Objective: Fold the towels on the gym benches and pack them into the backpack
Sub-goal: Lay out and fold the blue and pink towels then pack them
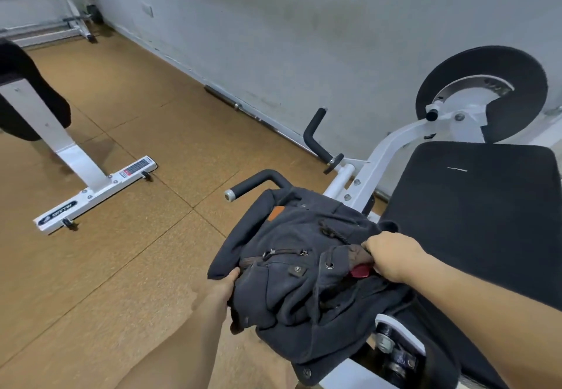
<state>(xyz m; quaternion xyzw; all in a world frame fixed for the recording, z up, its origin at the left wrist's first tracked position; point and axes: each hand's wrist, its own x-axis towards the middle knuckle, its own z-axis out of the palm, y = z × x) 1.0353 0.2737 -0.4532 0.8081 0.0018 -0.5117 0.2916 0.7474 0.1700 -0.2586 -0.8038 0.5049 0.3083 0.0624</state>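
Note:
A dark grey canvas backpack point(292, 270) with brown straps and an orange leather patch lies at the near left edge of a black padded gym bench point(474, 206). My left hand point(223, 286) grips the backpack's left side, fingers tucked under the fabric. My right hand point(392, 259) holds the rim of the backpack's opening, fingers curled into it. A bit of red towel point(360, 273) shows inside the opening, just below my right hand. The rest of the towel is hidden.
The bench has a white frame point(386, 151) with black-padded handles point(316, 136) and a round black pad point(483, 84) near the wall. Another white-framed bench point(88, 187) stands at left on the brown floor. A weight rack point(79, 2) is at the far left corner.

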